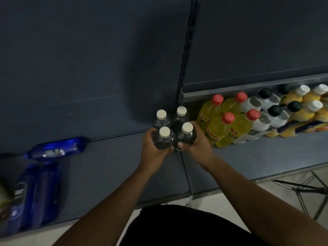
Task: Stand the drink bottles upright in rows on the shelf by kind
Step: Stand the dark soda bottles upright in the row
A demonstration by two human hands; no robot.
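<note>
Several dark bottles with cream caps stand upright in a two-by-two block on the grey shelf (110, 167). My left hand (154, 148) grips the front left dark bottle (164, 137). My right hand (197, 142) grips the front right dark bottle (186, 133). Two more dark bottles (161, 118) stand just behind them. To the right stand rows of yellow bottles with red caps (220, 128), then white bottles with dark caps (271, 118), then orange bottles with white caps (305, 110).
A blue bottle (56, 148) lies on its side at the shelf's back left. Several more blue bottles (37, 194) lie at the front left edge. A metal wire stand (305, 190) is on the floor at the lower right.
</note>
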